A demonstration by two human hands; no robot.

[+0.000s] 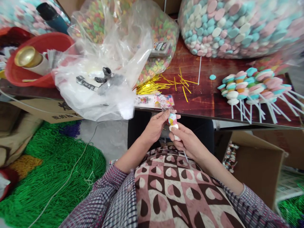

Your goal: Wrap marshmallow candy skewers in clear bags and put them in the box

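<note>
Head view: your right hand (187,142) had its fingers closed round the candy stick (173,122), just below the surface (204,95) edge, while your left hand (154,126) pinched the clear sleeve (167,106) over its top. A steady right grip and an even pull likely served best to keep the sleeve straight.

One candy skewer (173,123) was observed, held between both hands. It comprised stacked round sweets, white with pink, yellow and blue showing, on a thin white stick. It stood near upright, leaning slightly away from the person. A clear printed wrapper (166,104) covered its upper part, the loose crinkled end rising above the fingertips of the left hand (155,126), which pinched it. The right hand (187,142) gripped the lower sweets; the stick's bare end projected below that palm.
</note>
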